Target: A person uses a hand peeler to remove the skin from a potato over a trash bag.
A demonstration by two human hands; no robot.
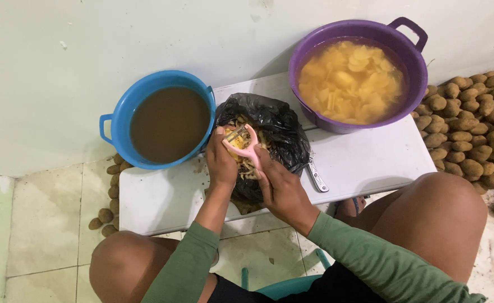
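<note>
My left hand (221, 163) grips a partly peeled yellow potato (235, 145) over an open black plastic bag (277, 126) that holds peelings. My right hand (280, 188) holds a pink peeler (248, 147), its blade resting on the top of the potato. Both hands hover above the low white table (370, 160), between my two bare knees. Green sleeves cover both forearms.
A blue basin (165, 120) of murky brown water stands at the table's left end. A purple basin (359, 76) with peeled potato pieces in water stands at the right. A metal tool (317, 178) lies beside the bag. Unpeeled potatoes (474, 132) are piled on the floor at right, a few at left (109, 196).
</note>
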